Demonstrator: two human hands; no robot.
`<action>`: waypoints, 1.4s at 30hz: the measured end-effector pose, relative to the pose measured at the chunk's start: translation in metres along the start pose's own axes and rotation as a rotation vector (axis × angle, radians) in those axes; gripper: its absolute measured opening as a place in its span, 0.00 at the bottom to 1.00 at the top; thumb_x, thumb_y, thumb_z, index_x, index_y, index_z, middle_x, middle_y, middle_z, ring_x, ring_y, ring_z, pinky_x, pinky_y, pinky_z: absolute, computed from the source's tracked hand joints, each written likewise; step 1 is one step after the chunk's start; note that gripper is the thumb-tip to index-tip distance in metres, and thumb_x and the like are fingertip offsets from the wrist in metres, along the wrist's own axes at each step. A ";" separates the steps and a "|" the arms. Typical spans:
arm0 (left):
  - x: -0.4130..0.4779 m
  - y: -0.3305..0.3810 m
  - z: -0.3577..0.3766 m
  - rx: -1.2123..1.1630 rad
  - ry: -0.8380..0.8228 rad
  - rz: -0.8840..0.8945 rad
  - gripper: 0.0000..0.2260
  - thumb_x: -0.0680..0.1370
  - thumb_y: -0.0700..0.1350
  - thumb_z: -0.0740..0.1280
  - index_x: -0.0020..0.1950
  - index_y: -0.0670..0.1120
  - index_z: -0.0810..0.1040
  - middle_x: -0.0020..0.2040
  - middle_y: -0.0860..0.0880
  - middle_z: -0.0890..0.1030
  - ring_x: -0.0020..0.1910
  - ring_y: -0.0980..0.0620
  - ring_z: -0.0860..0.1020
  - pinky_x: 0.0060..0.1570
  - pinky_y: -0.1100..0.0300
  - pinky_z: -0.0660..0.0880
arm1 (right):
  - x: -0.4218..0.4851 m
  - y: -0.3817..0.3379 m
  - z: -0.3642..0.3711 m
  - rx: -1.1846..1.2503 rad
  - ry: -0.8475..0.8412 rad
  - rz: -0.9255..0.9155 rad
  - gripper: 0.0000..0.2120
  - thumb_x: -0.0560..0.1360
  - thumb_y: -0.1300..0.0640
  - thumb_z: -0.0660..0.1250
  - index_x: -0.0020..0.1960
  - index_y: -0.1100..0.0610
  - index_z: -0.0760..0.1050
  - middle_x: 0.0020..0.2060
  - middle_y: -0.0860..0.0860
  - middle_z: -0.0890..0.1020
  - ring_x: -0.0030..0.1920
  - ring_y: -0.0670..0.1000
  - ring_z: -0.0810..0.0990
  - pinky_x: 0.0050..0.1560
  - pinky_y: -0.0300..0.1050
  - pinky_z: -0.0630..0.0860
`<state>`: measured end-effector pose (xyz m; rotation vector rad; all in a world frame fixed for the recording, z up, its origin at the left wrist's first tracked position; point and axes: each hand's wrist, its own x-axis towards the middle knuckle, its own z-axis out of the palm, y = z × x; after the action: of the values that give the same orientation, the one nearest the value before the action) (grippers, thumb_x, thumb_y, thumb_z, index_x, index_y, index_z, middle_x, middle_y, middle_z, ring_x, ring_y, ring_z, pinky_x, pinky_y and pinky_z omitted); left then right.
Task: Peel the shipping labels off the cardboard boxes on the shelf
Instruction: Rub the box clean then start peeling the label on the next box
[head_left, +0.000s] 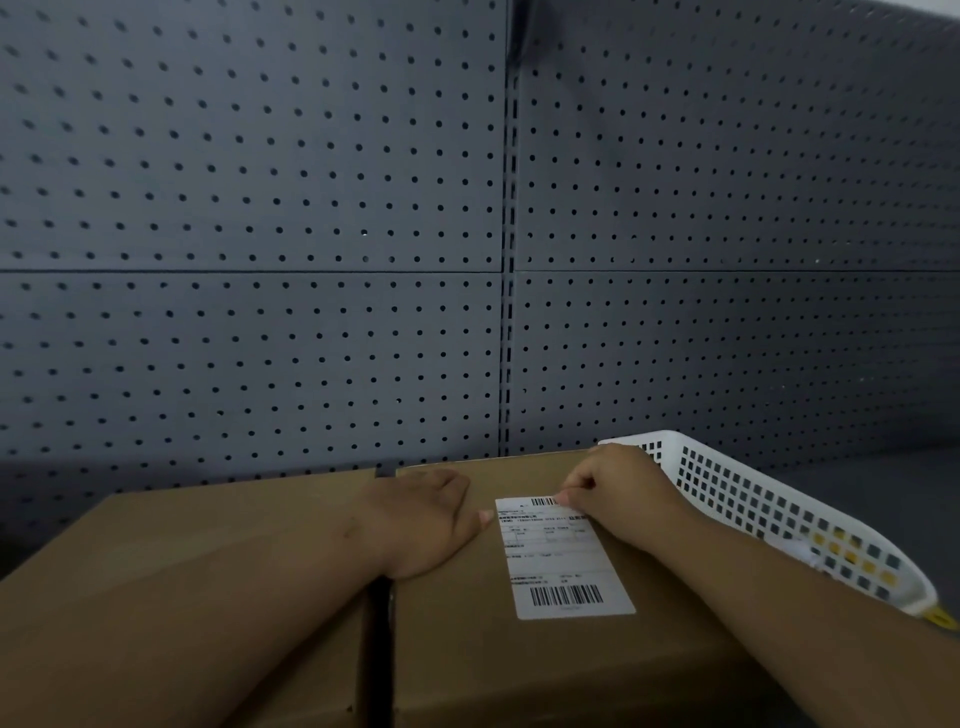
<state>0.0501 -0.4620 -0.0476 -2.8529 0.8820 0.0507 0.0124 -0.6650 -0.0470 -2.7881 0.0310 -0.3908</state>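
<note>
left box (182, 571) shows no label on top, can't tell if it ever had one. left hand (431, 519) lies flat on the right box (519, 675), grip wide, just pressing down. the shipping label (563, 564) is white with barcodes, stuck flat on that box's top, so peeling's barely begun imo. right hand (618, 488) grip pinches its far corner. white basket (779, 509) sits just beside
</note>
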 end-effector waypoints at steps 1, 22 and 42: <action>0.000 0.000 0.000 0.000 -0.003 0.000 0.30 0.81 0.61 0.41 0.79 0.47 0.50 0.79 0.48 0.51 0.77 0.50 0.52 0.74 0.52 0.54 | 0.001 -0.001 0.001 -0.021 -0.002 0.001 0.11 0.77 0.54 0.64 0.47 0.60 0.82 0.47 0.52 0.84 0.48 0.50 0.81 0.49 0.39 0.73; 0.002 -0.001 0.000 0.006 -0.007 -0.003 0.30 0.81 0.62 0.41 0.79 0.47 0.49 0.79 0.48 0.51 0.77 0.50 0.52 0.74 0.52 0.54 | 0.000 -0.005 0.006 -0.021 -0.010 -0.050 0.19 0.75 0.44 0.64 0.63 0.49 0.73 0.54 0.49 0.76 0.54 0.50 0.76 0.54 0.43 0.72; 0.001 -0.001 0.000 0.015 -0.004 0.002 0.31 0.80 0.62 0.41 0.79 0.47 0.49 0.79 0.48 0.51 0.77 0.49 0.53 0.73 0.52 0.54 | -0.001 -0.017 0.008 0.046 -0.015 -0.107 0.20 0.76 0.46 0.64 0.65 0.51 0.71 0.56 0.47 0.74 0.54 0.45 0.73 0.52 0.37 0.68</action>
<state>0.0517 -0.4620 -0.0474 -2.8372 0.8802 0.0501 0.0132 -0.6464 -0.0491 -2.7546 -0.1296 -0.3920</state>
